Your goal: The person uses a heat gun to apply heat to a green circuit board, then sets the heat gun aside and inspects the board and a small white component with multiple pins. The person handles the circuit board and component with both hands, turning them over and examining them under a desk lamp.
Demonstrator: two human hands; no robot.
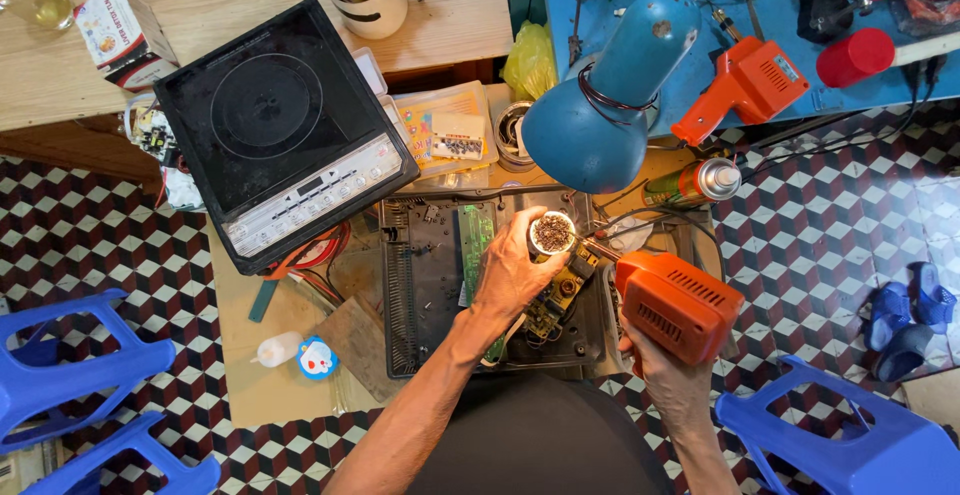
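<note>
My left hand [510,275] is closed around a small round tin [552,233] with dark crusty contents, held above the opened base of an appliance [420,295] with a green circuit board [474,240]. My right hand [668,375] grips an orange soldering gun [678,305] whose tip points left into the tin. Both hands hover over the exposed board at the middle of the view.
A black induction cooktop top [285,130] leans at the left. A blue desk lamp [610,105] hangs over the work. A second orange gun [745,85], a spray can [695,183], a red cup [855,57], a cup of tools [372,0] and blue plastic stools [845,440] surround it.
</note>
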